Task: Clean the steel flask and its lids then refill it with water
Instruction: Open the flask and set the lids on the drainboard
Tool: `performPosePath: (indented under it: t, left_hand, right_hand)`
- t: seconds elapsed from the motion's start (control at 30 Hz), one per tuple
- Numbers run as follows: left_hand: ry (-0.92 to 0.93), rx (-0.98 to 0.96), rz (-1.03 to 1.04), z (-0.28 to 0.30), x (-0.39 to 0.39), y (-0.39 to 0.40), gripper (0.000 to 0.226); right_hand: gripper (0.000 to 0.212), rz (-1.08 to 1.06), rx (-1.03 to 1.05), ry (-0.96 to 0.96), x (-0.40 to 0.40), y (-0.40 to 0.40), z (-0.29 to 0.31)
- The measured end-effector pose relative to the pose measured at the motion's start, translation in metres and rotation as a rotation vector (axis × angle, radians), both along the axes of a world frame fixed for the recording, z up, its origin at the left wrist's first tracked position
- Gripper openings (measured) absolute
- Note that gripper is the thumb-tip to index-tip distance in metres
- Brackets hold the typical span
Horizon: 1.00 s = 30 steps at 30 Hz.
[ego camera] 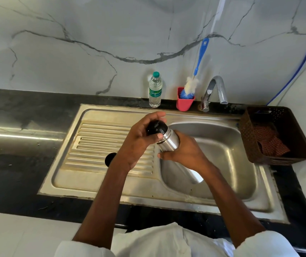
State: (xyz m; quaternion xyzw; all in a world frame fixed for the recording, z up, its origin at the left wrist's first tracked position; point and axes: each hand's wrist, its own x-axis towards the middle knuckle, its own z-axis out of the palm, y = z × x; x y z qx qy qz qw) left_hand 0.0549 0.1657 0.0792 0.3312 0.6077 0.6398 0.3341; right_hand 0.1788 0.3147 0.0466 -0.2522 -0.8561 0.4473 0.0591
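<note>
The steel flask (168,141) is held tilted over the sink's left edge, its black lid (156,127) pointing up and to the left. My left hand (139,140) wraps around the black lid. Around the flask's body lies my right hand (184,152), and the flask's lower end (196,176) shows below my wrist, over the basin. A second black lid (110,158) lies on the ribbed drainboard, partly hidden behind my left forearm.
Steel sink basin (228,154) with a chrome tap (216,89) at the back. A plastic water bottle (155,89) and a red cup holding a blue bottle brush (186,97) stand behind the sink. A brown basket (274,134) with a cloth sits at right.
</note>
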Motion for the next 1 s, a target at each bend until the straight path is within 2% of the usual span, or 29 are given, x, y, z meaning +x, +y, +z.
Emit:
performPosePath:
  t: [0.07, 0.17, 0.23, 0.3, 0.43, 0.5, 0.6, 0.8, 1.0]
  left_hand:
    - [0.049, -0.058, 0.191, 0.002, 0.005, 0.003, 0.048]
    - [-0.012, -0.074, 0.458, -0.002, 0.008, 0.005, 0.033]
    - [0.011, -0.114, 0.548, -0.007, 0.001, -0.002, 0.03]
    - [-0.004, -0.148, 0.537, -0.017, -0.006, -0.017, 0.031]
    - [-0.147, -0.153, 0.488, -0.059, -0.005, -0.057, 0.057]
    - [-0.045, -0.278, 0.495, -0.084, 0.0, -0.07, 0.059]
    - [0.128, -0.442, 0.506, -0.113, 0.012, -0.077, 0.052]
    - [0.292, -0.579, 0.495, -0.141, 0.032, -0.07, 0.051]
    - [0.422, -0.76, 0.445, -0.161, 0.033, -0.069, 0.067]
  right_hand:
    - [0.069, 0.024, 0.023, -0.017, -0.002, -0.002, -0.001]
    - [0.071, 0.058, 0.072, -0.053, -0.004, -0.007, -0.003]
    - [0.071, 0.089, 0.109, -0.101, -0.004, -0.011, -0.006]
    - [0.07, 0.109, 0.111, -0.129, -0.004, -0.014, -0.012]
    - [0.069, 0.081, 0.073, -0.115, -0.006, -0.019, -0.023]
    - [0.067, 0.077, 0.068, -0.111, -0.008, -0.022, -0.029]
    - [0.066, 0.096, 0.054, -0.116, -0.011, -0.03, -0.038]
    - [0.072, 0.049, -0.012, -0.085, -0.011, -0.036, -0.049]
    - [0.076, -0.048, -0.024, -0.063, -0.001, -0.021, -0.046]
